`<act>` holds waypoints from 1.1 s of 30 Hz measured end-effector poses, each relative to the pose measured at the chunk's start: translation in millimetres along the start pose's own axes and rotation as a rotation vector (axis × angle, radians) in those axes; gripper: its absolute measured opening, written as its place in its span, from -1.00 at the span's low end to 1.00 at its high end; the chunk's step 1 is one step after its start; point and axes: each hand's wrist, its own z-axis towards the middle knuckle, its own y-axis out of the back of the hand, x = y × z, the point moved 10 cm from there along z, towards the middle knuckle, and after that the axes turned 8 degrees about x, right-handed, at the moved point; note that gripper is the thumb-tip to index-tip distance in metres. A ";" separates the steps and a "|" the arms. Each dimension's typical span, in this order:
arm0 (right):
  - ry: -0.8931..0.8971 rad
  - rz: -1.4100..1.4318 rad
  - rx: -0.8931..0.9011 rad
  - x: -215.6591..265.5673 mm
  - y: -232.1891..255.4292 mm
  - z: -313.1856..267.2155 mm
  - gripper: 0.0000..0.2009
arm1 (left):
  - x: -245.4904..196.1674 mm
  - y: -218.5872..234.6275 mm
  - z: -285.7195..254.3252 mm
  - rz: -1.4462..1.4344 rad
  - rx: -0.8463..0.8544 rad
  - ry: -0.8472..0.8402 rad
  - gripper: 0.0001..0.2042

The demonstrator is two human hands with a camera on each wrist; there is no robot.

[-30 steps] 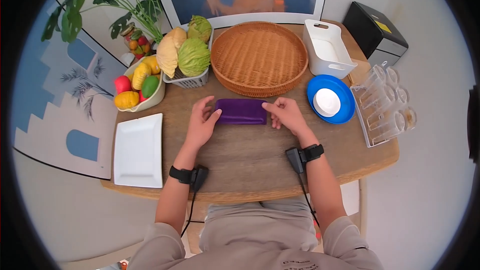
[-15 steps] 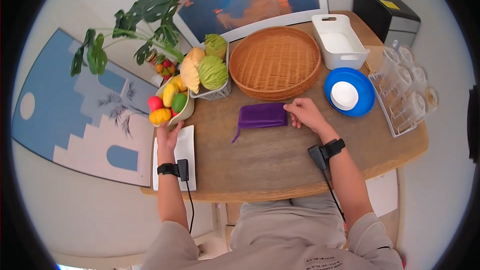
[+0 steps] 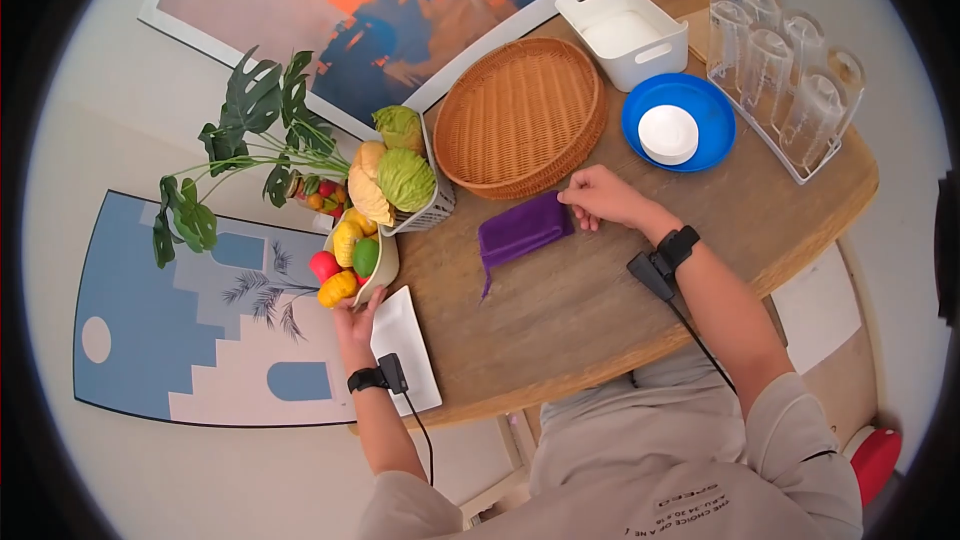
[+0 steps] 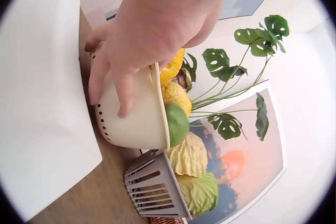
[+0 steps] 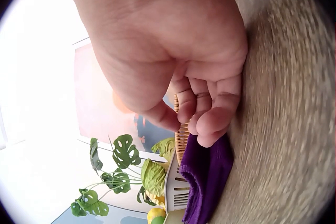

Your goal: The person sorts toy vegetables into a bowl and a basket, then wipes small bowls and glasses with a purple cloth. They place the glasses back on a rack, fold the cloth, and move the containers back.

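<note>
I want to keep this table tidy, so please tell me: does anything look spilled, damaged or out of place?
Nothing stands out: the purple pouch lies on the table, its string trailing loose, and the produce sits inside its bowl.

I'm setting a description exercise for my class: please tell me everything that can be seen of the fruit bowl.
The bowl is cream, smooth and plastic-looking, with a thin rim and a row of small holes low on its wall. It is roughly upright, heaped with red, yellow and green fruit, beside the grey basket. The left hand has its fingers against the outer wall.
</note>
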 end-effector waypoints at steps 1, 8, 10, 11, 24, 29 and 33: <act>0.004 0.007 0.003 -0.6 -0.3 0.7 -0.73 | -4.0 -3.8 -8.0 0.002 -0.003 0.016 -0.32; -0.025 -0.039 0.018 5.2 -4.4 -1.5 -0.76 | -21.1 -25.0 -81.3 0.188 -0.023 -0.133 -0.41; -0.029 -0.036 0.016 3.1 -4.2 -0.6 -0.76 | -18.3 -42.5 -108.6 0.188 -0.051 -0.176 -0.42; -0.031 -0.036 0.014 2.8 -4.0 -0.5 -0.76 | -15.8 -50.7 -120.5 0.154 -0.065 -0.177 -0.42; -0.027 -0.027 0.032 0.8 -3.6 1.4 -0.76 | 7.0 -223.2 -148.7 0.083 0.399 -0.286 -0.35; -0.038 0.002 0.040 1.5 -4.1 -1.8 -0.76 | 77.1 -295.8 -100.4 0.114 0.479 -0.188 -0.35; -0.020 0.020 0.062 0.3 -5.2 -0.9 -0.76 | 139.2 -323.9 -40.6 -0.057 0.510 0.139 -0.35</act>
